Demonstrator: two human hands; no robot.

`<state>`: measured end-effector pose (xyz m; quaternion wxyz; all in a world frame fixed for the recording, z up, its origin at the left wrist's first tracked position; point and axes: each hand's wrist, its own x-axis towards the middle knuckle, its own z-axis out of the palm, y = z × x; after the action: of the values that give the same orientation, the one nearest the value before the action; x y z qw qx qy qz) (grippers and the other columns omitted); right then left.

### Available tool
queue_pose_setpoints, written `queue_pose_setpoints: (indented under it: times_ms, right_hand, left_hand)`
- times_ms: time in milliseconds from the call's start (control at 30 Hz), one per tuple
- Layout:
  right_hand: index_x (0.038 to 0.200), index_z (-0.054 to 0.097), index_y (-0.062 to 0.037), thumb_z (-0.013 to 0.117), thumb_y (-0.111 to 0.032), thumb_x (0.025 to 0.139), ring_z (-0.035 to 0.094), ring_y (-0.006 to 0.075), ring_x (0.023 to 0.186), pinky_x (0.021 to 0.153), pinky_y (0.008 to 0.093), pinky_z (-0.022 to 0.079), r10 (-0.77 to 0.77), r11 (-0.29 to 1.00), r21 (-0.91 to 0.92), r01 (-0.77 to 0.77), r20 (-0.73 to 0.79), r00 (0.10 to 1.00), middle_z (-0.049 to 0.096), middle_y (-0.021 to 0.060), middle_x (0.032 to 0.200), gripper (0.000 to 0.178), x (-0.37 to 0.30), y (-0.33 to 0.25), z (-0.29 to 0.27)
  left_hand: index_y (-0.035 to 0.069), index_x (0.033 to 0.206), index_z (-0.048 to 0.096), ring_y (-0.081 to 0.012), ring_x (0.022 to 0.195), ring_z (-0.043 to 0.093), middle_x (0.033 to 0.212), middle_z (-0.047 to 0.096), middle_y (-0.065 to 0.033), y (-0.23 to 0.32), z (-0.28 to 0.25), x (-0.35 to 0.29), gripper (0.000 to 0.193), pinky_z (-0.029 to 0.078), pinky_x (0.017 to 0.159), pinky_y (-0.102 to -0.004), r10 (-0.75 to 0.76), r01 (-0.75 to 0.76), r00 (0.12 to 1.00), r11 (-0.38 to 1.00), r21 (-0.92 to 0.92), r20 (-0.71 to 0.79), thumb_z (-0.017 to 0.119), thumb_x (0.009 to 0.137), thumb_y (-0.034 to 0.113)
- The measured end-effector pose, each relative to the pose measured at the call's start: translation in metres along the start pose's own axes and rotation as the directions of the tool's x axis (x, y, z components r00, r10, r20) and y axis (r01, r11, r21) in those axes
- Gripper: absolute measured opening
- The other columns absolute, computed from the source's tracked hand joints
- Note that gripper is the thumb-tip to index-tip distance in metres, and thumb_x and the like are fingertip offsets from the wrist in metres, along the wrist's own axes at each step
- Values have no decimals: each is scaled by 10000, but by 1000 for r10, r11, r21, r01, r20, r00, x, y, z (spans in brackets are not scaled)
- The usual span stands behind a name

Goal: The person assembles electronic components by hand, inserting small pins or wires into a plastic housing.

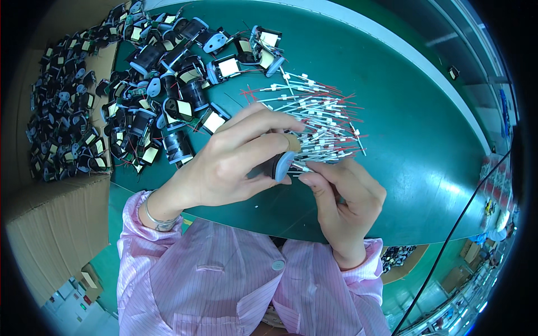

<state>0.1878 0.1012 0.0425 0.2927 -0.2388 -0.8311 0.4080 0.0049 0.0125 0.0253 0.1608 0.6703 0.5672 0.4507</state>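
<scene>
My left hand (232,159) is closed around a small black device with a rounded blue-grey end cap (284,166) and a tan patch on its side. The hand covers most of its body. Close to the cap, the thumb and forefinger of my right hand (350,196) are pinched together. A thin whitish piece shows by those fingertips, but whether they grip it is too small to tell. Just beyond both hands lies a pile of short white and red wires with small white connectors (322,120) on the green table (414,140).
Many similar black devices (193,95) with pale yellow pads and loose wires are heaped at the far left of the table. More fill a cardboard box (61,213) beside it. Another box of dark parts (400,257) stands below the table's right edge. A black cable (448,241) hangs at the right.
</scene>
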Motion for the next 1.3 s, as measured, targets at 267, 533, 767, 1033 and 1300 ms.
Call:
queue_pose_setpoints:
  times_ms: [267,533,767,1033,1300]
  right_hand:
    - [830,663,11,712,12,759,477,203,508,466,322,355,-52,993,-104,50,-21,998,494,71,633,87,5,7,2]
    - [841,656,23,695,43,731,481,211,508,462,334,351,81,985,137,-106,176,981,499,94,629,118,6,11,-7]
    - [830,648,25,682,59,671,454,246,497,452,352,341,-149,969,-202,145,-6,989,452,86,603,166,4,10,13]
    - [827,670,41,709,20,766,414,143,467,441,293,298,99,995,-5,-99,22,995,454,68,578,75,8,13,15]
    - [844,645,79,636,-177,920,352,60,462,474,245,354,597,531,622,-576,208,775,483,-9,556,267,45,50,-20]
  left_hand:
    - [-55,1118,626,-211,874,660,1007,670,-146,1,-11,-3,464,520,710,-290,-260,322,943,873,-366,208,801,698,37]
    - [-69,1055,660,-198,778,656,912,669,-150,0,-3,-8,338,508,667,-292,-318,384,923,746,-544,216,712,721,-78]
    - [-72,1019,648,-257,733,639,840,636,-158,6,2,-6,314,485,631,-300,-223,224,974,944,-244,33,688,708,-50]
    - [-11,1105,625,-287,842,660,965,663,-147,-5,-7,-6,342,506,721,-328,-209,215,977,941,-261,53,706,784,73]
    - [-20,877,642,-281,740,542,879,589,-144,-6,-58,-16,155,466,724,-373,-289,374,927,769,519,-239,702,742,26]
